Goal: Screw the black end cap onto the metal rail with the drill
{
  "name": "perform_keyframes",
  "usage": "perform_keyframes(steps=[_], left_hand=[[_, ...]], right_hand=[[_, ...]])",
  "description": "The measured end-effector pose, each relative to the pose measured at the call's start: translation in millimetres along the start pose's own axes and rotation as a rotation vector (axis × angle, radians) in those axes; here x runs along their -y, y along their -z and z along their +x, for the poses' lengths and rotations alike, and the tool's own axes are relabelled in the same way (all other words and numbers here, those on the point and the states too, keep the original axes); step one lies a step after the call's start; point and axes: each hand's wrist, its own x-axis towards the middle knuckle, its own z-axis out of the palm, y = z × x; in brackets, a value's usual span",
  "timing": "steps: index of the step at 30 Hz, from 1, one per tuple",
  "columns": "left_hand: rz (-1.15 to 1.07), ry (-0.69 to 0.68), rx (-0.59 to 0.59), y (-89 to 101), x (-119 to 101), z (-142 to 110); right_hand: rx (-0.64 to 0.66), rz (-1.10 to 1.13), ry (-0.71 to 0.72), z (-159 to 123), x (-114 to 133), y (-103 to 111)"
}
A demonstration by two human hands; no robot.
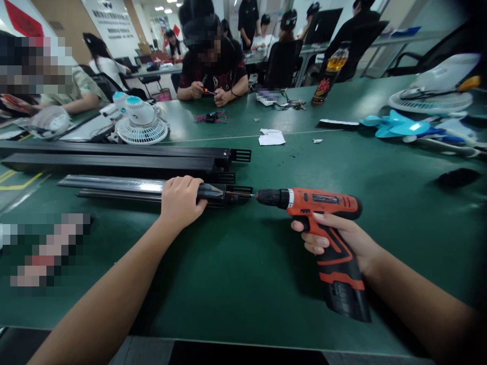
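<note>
My right hand (331, 235) is wrapped round the handle of an orange and black cordless drill (323, 203), its forefinger by the trigger. The drill lies level and points left, its thin bit meeting or nearly meeting the end of a long black piece; I cannot tell whether they touch. My left hand (182, 203) grips a long, glossy black bar (125, 183) from above, close to its right end. Alongside it, on the far side, lie more long black bars (114, 161) with slotted end brackets (241, 155).
On the green table (243, 294) stand a white fan part (142, 124), a paper scrap (272, 137), a drink bottle (331, 73) and blue fan blades (399, 124). Across the table a person (213, 61) handles a small tool. Black debris lies beyond the drill.
</note>
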Motion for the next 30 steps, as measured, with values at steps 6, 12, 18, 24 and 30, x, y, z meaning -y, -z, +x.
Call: perform_keyframes(steps=[6, 12, 18, 24, 30], left_hand=[[0.014, 0.008, -0.001, 0.0, -0.8, 0.3], [0.011, 0.012, 0.001, -0.4, -1.1, 0.1], [0.006, 0.008, -0.009, -0.8, -0.7, -0.2], [0.023, 0.004, -0.029, -1.9, 0.3, -0.7], [-0.015, 0.013, -0.046, -2.9, 0.9, -0.8]], right_hand=[[0.009, 0.012, -0.01, 0.2, 0.9, -2.2], [0.008, 0.008, 0.0, -1.5, 2.6, -6.8], [0.032, 0.012, -0.025, -2.2, 2.6, -5.1], [0.036, 0.03, 0.016, -0.4, 2.0, -5.2], [0.061, 0.019, -0.015, 0.1, 3.2, -4.2]])
